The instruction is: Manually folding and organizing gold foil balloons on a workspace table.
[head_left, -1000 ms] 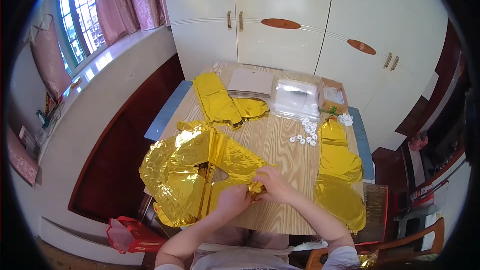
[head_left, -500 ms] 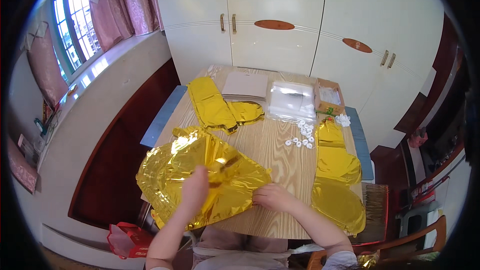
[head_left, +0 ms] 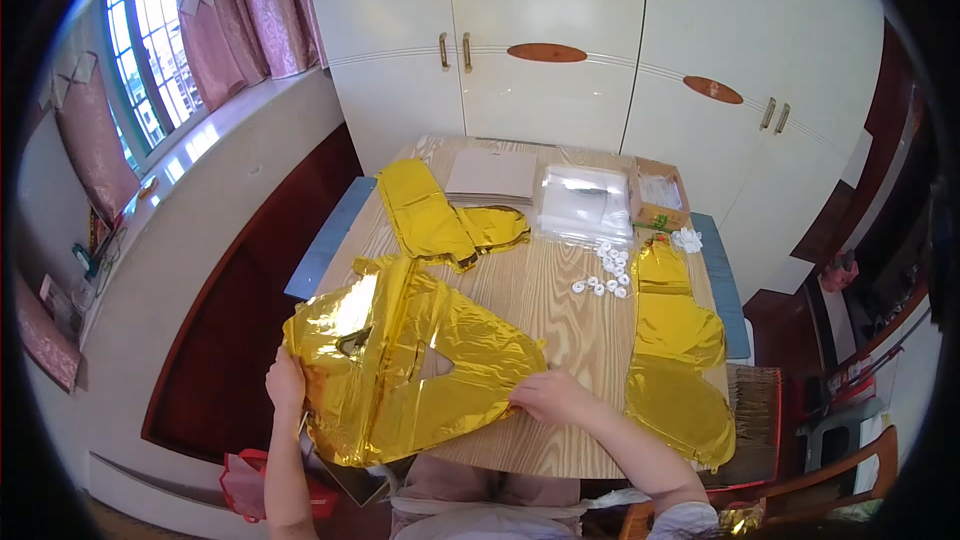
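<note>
Moved: left hand (head_left: 287, 382), from the foil's middle to its left edge. Principal item: large, flat, shiny gold foil shape with cut-out openings (head_left: 480, 335), near side of pale wood-grain desk (head_left: 545, 452). Right hand (head_left: 553, 398): pinching its right edge. Left hand's grip: cannot tell, fingertips obscured. Opposed placing presumably keeps it spread. Beyond: folded gold foil piece (head_left: 418, 210); small white rings (head_left: 621, 280), clustered, likely for easy reach. Right: long gold foil piece (head_left: 680, 335).
</note>
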Available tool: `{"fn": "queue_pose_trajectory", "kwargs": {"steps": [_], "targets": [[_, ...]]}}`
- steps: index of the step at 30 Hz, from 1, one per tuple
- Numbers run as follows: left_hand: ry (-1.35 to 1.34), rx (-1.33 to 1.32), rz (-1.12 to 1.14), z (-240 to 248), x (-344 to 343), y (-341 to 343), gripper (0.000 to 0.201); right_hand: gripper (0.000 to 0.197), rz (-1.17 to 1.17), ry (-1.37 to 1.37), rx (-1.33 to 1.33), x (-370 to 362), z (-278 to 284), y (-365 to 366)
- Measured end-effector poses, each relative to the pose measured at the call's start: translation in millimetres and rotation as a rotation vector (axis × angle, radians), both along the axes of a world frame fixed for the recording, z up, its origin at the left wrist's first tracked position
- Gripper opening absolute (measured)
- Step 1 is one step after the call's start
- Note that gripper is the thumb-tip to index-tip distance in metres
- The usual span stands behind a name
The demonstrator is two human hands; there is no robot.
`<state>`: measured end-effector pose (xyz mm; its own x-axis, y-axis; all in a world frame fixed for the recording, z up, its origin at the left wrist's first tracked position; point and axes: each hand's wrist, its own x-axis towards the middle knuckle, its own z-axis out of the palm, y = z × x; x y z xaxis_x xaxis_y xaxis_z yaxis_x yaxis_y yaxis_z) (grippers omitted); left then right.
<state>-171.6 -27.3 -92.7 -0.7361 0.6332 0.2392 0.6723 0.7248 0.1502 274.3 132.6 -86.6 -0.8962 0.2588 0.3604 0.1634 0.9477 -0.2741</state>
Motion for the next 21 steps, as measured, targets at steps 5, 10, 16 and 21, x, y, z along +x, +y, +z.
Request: {"fn": "queue_pose_trajectory", "kwargs": {"steps": [5,10,16,21], "targets": [[0.023,0.060,-0.032,19,24,-14,0.022,0.014,-0.023,0.016,-0.024,-2,2,-5],[0.445,0.177,-0.442,45,45,-7,0.052,0.013,-0.068,0.000,-0.050,-1,11,-12],[-0.191,-0.144,-0.611,106,135,10,0.028,0.013,-0.266,0.043,0.045,-1,-3,-40],[-0.035,0.130,-1.261,57,168,11,0.023,0.017,-0.280,-0.057,0.122,-4,-8,-56]]}}
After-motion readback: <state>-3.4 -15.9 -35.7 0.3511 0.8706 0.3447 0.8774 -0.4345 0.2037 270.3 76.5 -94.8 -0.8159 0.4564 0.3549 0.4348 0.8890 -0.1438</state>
